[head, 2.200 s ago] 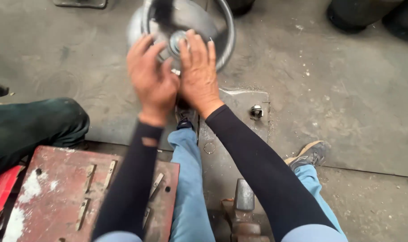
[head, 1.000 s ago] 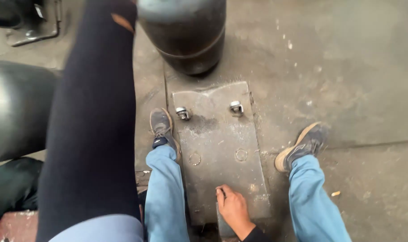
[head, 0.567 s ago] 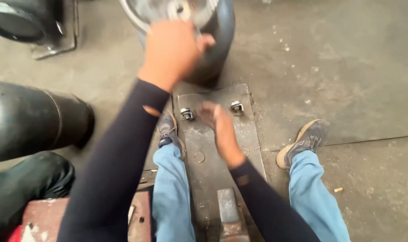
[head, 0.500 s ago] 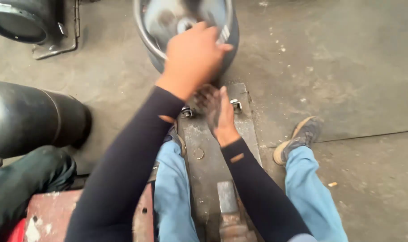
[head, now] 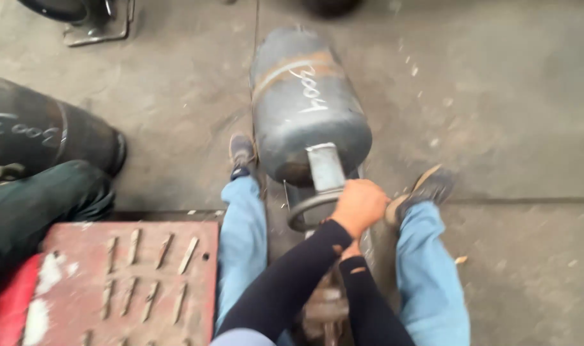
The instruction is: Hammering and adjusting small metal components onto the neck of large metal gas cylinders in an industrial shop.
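Note:
A grey gas cylinder [head: 304, 109] lies on its side on the concrete floor between my legs in blue jeans, its collar ring [head: 304, 211] pointing toward me. My left hand [head: 359, 205] is closed over the collar's rim, beside a flat metal bracket [head: 325, 168] on the cylinder's end. My right hand [head: 351, 251] sits just under the left wrist, mostly hidden; its grip cannot be made out. Both arms wear dark sleeves. My shoes [head: 242, 152] flank the cylinder.
A second dark cylinder [head: 42, 131] lies at the left, with another person's leg in dark green trousers [head: 48, 198] beside it. A red metal plate [head: 125, 275] with several small metal pieces lies at the lower left. A metal stand [head: 93, 25] is at the top left.
The cylinder stood upright beyond the floor plate; now it lies on its side between my legs. My left hand went from its top to the collar ring, and my right hand slipped under it.

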